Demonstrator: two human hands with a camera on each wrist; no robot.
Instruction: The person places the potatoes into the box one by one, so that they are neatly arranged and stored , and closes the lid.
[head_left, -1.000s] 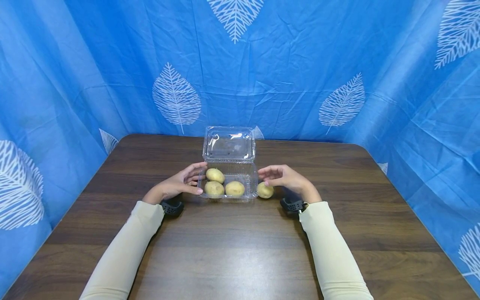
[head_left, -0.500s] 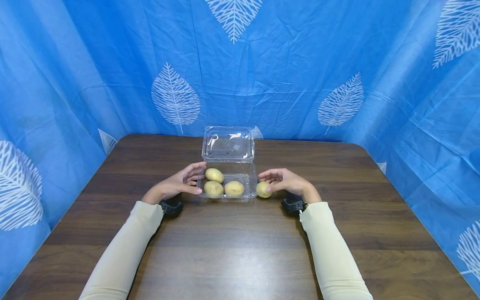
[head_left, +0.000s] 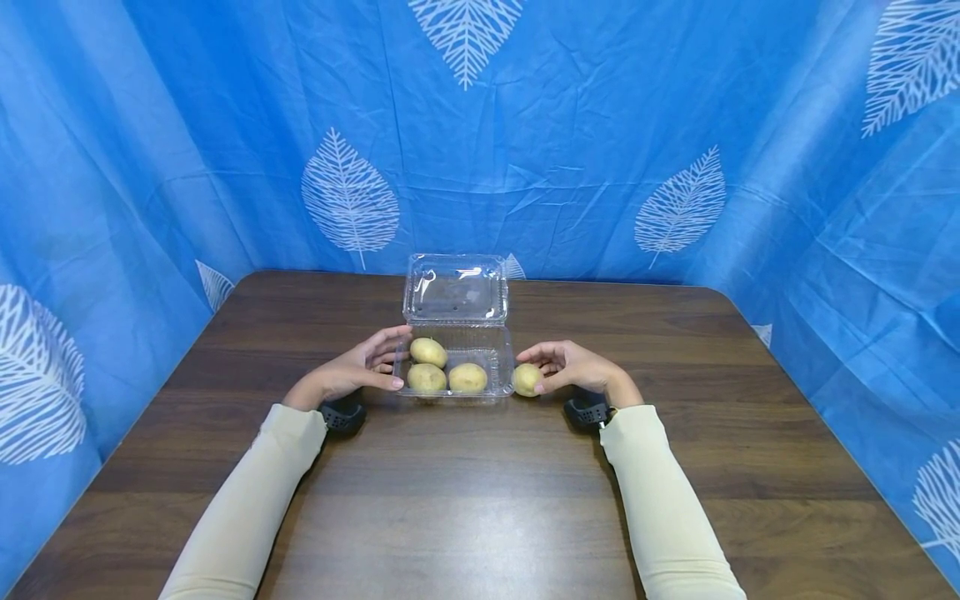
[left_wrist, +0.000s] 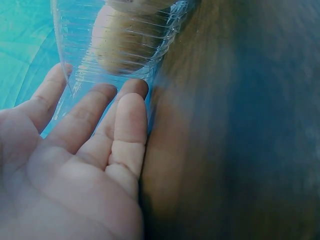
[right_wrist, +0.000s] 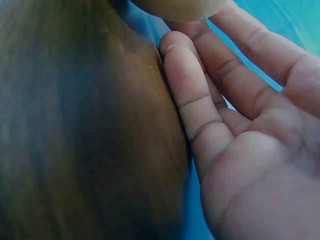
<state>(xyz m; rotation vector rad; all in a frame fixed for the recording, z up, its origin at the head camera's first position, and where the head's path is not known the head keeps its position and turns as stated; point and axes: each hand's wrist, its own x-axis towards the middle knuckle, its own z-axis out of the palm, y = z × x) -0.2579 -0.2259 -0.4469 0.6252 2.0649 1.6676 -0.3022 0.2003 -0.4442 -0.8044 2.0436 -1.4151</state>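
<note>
A clear plastic clamshell box (head_left: 495, 362) stands on the table with its lid (head_left: 456, 287) raised at the back. Inside lie a back-left potato (head_left: 428, 352), a front-left potato (head_left: 427, 378) and a front-middle potato (head_left: 468, 378). My left hand (head_left: 352, 367) rests against the box's left side, thumb at the front corner, index fingertip near the back. In the left wrist view its fingers (left_wrist: 131, 117) are nearly straight, tips at the ribbed wall. Just outside the right wall, my right hand (head_left: 577, 367) holds another potato (head_left: 527, 380) between thumb and fingers. The right wrist view shows only that potato's underside (right_wrist: 180, 7).
The dark wooden table (head_left: 465, 500) stretches in front of the box and to both sides. A blue curtain (head_left: 525, 125) with white leaf prints hangs behind and around it. Black bands with camera housings (head_left: 343, 418) sit on both wrists.
The right thumb has come down from the top of the outer potato to its right side, and that potato has shifted very slightly left. The left hand and the box hold their places.
</note>
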